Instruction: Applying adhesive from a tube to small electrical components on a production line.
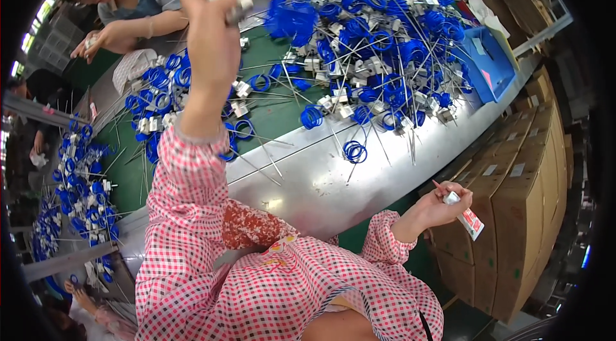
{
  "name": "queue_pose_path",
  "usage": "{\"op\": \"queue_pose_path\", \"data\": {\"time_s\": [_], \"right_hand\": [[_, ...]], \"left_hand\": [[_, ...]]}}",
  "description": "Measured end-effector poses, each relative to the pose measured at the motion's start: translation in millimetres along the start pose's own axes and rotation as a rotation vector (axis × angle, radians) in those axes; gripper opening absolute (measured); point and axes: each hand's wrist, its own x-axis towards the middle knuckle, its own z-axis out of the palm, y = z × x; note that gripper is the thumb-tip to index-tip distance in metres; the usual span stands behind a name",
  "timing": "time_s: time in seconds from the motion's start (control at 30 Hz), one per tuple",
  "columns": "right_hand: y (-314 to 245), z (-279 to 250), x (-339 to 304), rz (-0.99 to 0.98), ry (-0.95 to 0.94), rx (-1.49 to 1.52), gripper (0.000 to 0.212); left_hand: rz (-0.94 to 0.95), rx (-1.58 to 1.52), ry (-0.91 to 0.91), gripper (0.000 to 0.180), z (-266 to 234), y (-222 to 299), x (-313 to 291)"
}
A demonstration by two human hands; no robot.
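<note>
My left hand (215, 39) is raised over the far left part of the bench, its fingers closed round a whitish-grey block-shaped part (234, 0). Beside it is a smeared blue coil (292, 20); whether it hangs from that part I cannot tell. Off the bench's near edge, at the right, my right hand (443, 206) grips a small white-and-red squeeze tube (471, 222), whose whitish end shows between the fingers. A large heap of blue coiled capillaries with grey blocks and thin metal rods (378, 52) covers the far right of the bench.
The bench has a metal edge (308, 180) and a green surface (276, 107). More coils (83, 187) lie along the left. A blue bin (491, 68) stands at the far right, with stacked cardboard boxes (513, 206) below. A co-worker's hands (106, 39) work at the far left.
</note>
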Motion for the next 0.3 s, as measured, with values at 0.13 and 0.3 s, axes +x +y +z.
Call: {"op": "queue_pose_path", "data": {"time_s": [0.13, 0.3], "right_hand": [[-3.3, -12.5, 10.3, 0.008, 0.003, -0.013, 0.023], [-4.3, -26.1, 21.3, -0.009, 0.036, -0.034, 0.025]], "left_hand": [[-0.098, -0.358, -0.096, 0.025, 7.5, -47.2, 88.9], [0.138, -0.029, 0.563, 0.023, 93.2, -96.7, 129.8]]}}
